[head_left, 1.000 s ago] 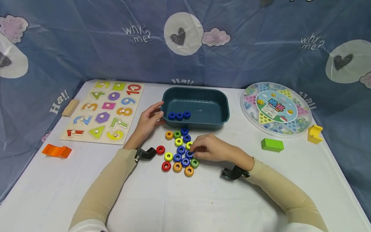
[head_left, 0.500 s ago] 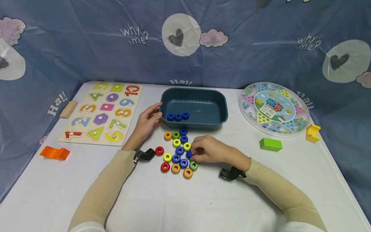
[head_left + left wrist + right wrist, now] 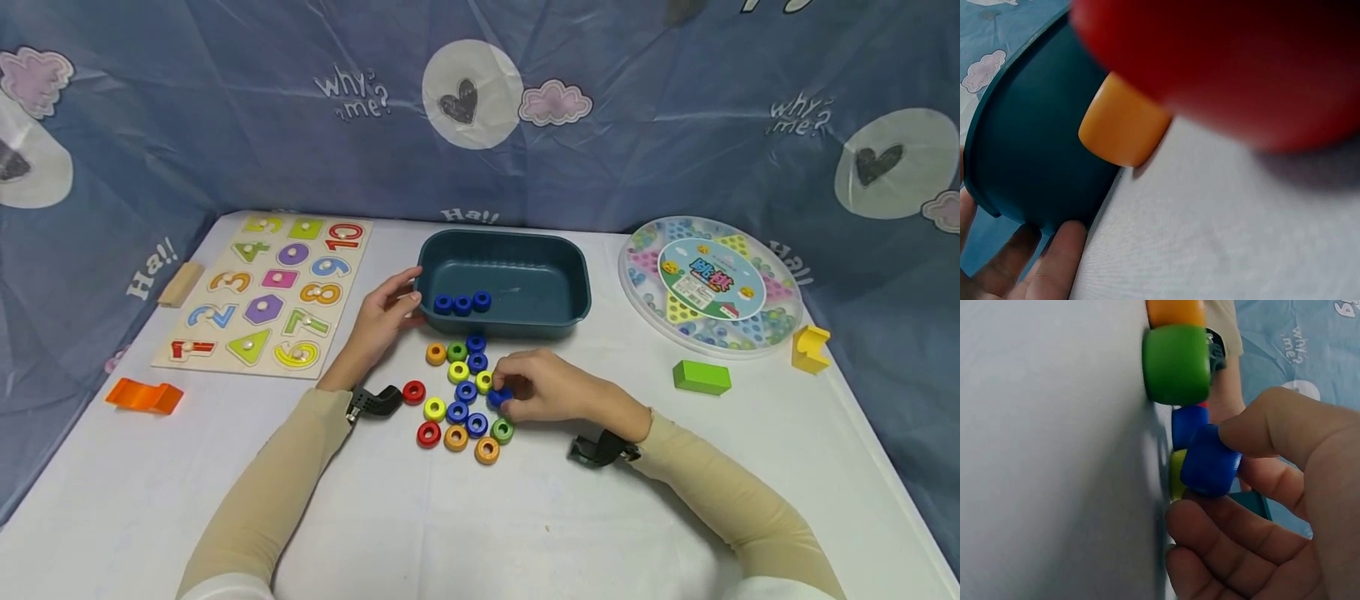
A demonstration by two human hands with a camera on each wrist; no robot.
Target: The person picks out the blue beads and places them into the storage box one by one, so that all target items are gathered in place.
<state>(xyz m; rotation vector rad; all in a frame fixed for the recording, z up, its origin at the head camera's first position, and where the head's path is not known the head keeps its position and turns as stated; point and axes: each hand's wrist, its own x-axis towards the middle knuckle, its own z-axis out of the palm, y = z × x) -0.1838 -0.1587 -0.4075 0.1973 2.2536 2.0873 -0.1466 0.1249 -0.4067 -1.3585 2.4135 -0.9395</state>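
Observation:
Between my right hand's (image 3: 551,385) thumb and fingers I pinch a blue bead (image 3: 1211,461), which looks tilted and slightly raised off the cloth in the right wrist view. Around it lie loose ring-shaped beads: a green bead (image 3: 502,430), a yellow bead (image 3: 483,382), a red bead (image 3: 414,392), an orange bead (image 3: 487,451) and several more blue ones. Behind them stands a dark teal tray (image 3: 517,323) with three blue beads (image 3: 462,305) along its near side. My left hand (image 3: 381,323) touches the tray's left end with relaxed, extended fingers (image 3: 1063,256).
A number puzzle board (image 3: 262,292) and a wooden block (image 3: 181,284) lie at the left, near an orange curved piece (image 3: 145,396). On the right are a round marble game box (image 3: 711,283), a green block (image 3: 702,377) and a yellow piece (image 3: 811,349). A patterned cloth (image 3: 660,150) hangs behind.
My right hand has taken hold of the blue bead and drawn it slightly right, away from the other beads. The left hand has stayed at the tray.

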